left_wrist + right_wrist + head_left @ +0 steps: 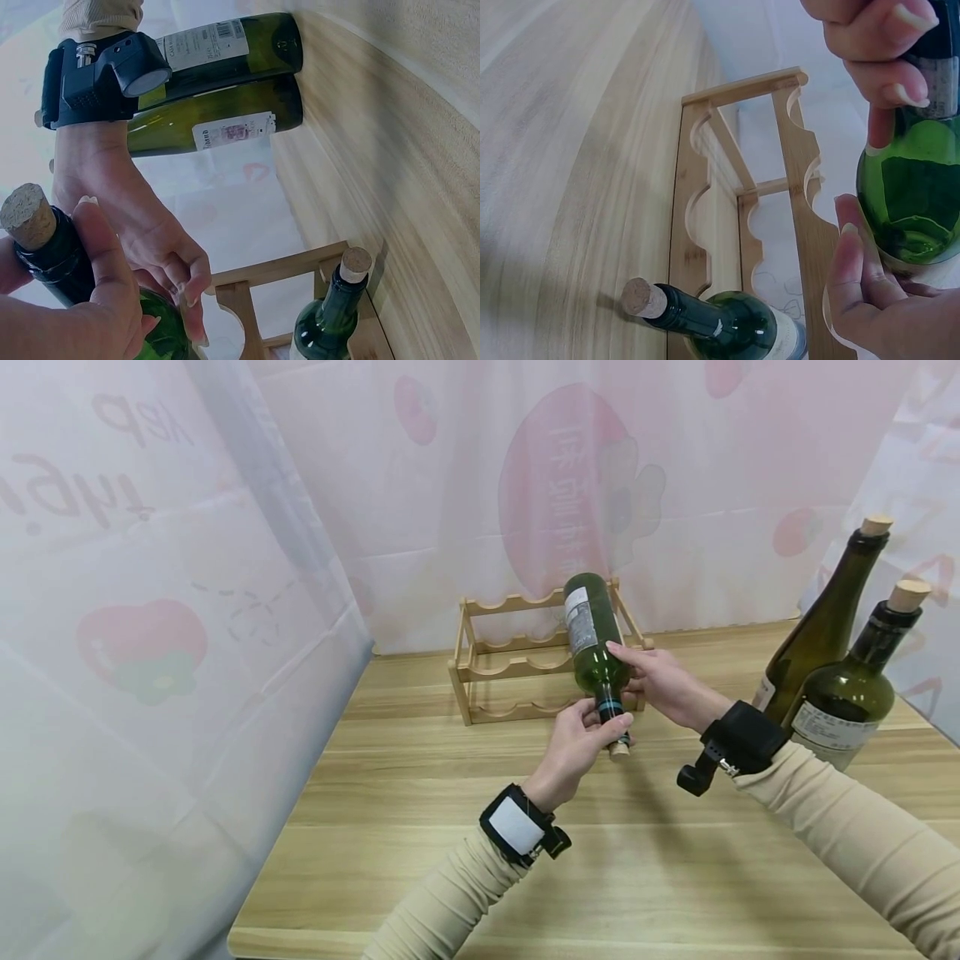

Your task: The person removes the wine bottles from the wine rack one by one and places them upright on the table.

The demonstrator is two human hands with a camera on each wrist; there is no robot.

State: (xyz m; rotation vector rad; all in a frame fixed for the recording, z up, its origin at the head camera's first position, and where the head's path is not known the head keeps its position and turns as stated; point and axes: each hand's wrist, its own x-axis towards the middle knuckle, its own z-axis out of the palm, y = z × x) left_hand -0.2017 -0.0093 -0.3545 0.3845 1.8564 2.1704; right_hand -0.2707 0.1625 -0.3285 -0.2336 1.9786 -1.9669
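My left hand (pixel 573 743) grips the dark neck of a green wine bottle (pixel 587 610), just behind its cork (pixel 28 217). The right hand (pixel 667 681) holds the same bottle near its shoulder, thumb on top and fingers beneath. Over the right part of a two-tier wooden wine rack (pixel 517 672), the bottle slants with its base toward the back and its cork toward me. On the rack's lower tier lies another corked green wine bottle (pixel 742 322), its neck pointing outward; in the head view it is hidden behind the held bottle and right hand.
Two corked wine bottles stand upright on the right of the wooden table (pixel 360 827): a slender one (pixel 817 618) behind and a broader one (pixel 840 706) in front, close by the right forearm. A printed curtain (pixel 450 485) hangs behind the rack and along the left side.
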